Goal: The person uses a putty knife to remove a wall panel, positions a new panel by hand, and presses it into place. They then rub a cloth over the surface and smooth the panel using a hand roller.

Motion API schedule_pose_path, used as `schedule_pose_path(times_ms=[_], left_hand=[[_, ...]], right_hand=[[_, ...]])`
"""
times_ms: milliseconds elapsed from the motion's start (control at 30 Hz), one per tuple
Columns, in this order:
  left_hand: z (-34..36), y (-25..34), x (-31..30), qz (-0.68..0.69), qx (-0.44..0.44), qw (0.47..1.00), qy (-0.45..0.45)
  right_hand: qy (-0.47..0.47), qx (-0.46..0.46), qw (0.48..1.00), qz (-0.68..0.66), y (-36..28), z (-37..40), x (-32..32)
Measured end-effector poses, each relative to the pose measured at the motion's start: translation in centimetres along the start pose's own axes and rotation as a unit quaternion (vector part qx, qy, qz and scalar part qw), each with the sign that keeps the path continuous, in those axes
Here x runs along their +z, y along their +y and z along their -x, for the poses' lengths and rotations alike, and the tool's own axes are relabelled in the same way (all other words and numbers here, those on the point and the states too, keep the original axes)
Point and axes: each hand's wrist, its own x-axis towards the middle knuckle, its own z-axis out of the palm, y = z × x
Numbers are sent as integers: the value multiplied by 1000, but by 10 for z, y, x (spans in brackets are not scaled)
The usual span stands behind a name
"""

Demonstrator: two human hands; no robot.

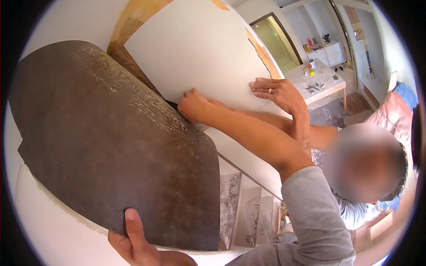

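A large dark brown sheet (111, 146) with a worn, flaking strip along its upper edge slants across the left half. My left hand (137, 239) grips its lower edge, thumb on top. My right hand (193, 106), its fingers curled closed, is at the sheet's upper edge, where it meets a white panel (199, 48); a small black thing shows beside it, and what the fingers hold is hidden. A co-worker's ringed hand (279, 94) rests on the panel's lower right edge. The co-worker's other forearm passes behind mine, its hand mostly hidden.
The co-worker (368, 164) is close on the right. Stair-like steps (248, 213) lie below the panel. Behind stand a worktable (324, 86) with a can (311, 64) and tools, a doorway (277, 42), and white shelving (328, 53). Torn brown patches (264, 57) border the panel.
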Motion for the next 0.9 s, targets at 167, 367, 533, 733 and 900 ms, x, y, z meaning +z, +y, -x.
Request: schedule_pose_path(times_ms=[167, 367, 533, 733, 900], left_hand=[[-3, 4, 9, 0, 16, 1000, 3], [-5, 14, 15, -13, 5, 1000, 7], [-6, 16, 16, -34, 6, 999, 33], [-6, 22, 16, 10, -14, 1000, -12], [-7, 22, 14, 21, -20, 999, -31]], right_hand=[[7, 30, 998, 51, -13, 10, 37], [39, 38, 995, 86, -22, 31, 69], [154, -36, 976, 149, -21, 61, 111], [44, -9, 992, 116, -28, 60, 124], [75, 21, 995, 60, -24, 55, 132]])
